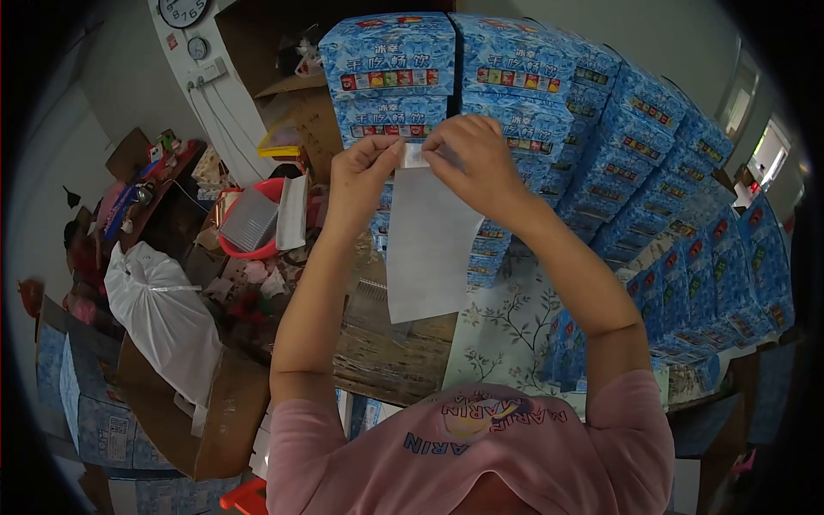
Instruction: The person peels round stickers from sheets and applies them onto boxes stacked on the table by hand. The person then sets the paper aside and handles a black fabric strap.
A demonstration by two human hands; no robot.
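Note:
A long white paper strip, which looks like a sheet of labels (pixel 432 249), hangs down in front of me with its lower end curving slightly. My left hand (pixel 365 176) pinches its upper left corner between thumb and forefinger. My right hand (pixel 476 163) has its fingertips closed at the upper right corner. Between the two hands shows a small printed label (pixel 414 156) at the strip's top; whether it is partly lifted off, I cannot tell. Just behind the hands stand stacked blue patterned boxes (pixel 390 56) with Chinese lettering.
More blue boxes (pixel 738 266) stand in rows on the right. A floral-patterned table cover (pixel 506 335) lies below the strip. To the left are a red basin (pixel 249 249), a white plastic bag (pixel 163 309) in an open carton (pixel 232 412), and a wall clock (pixel 182 10).

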